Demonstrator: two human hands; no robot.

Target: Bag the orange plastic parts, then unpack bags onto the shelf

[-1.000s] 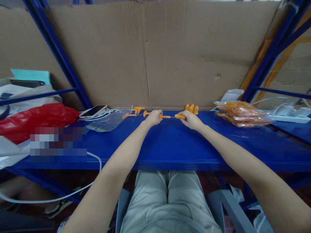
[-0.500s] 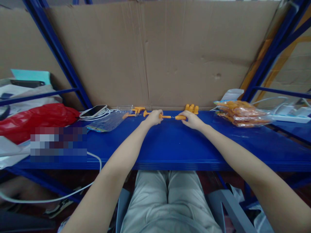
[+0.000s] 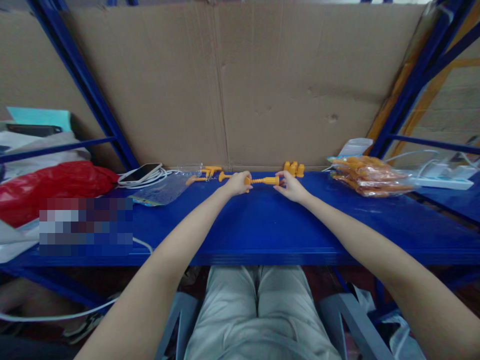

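Closed round an orange plastic piece with a threaded rod [image 3: 257, 181] is my left hand [image 3: 237, 185]; an orange knobbed end [image 3: 224, 176] sticks out on its far left side. My right hand [image 3: 292, 187] pinches the right end of an orange ribbed sleeve [image 3: 270, 180]. Rod and sleeve now lie in one line and appear joined. Left of my left hand lie orange T-shaped parts [image 3: 212, 170] with a small metal chain. Just behind my right hand stands an orange piece with several blocky lobes [image 3: 294, 168].
A clear plastic bag [image 3: 168, 188] lies at left, near a phone [image 3: 144, 172] and its white cable. Farther left is a red bag [image 3: 56, 187]. At right are bagged orange parts [image 3: 369, 175] and a white power strip [image 3: 446, 182]. A cardboard wall [image 3: 270, 90] closes the back.
The right hand has brought the sleeve left onto the threaded rod, closing the gap between them where a thin spring-like strand showed. The left hand has stayed nearly still.
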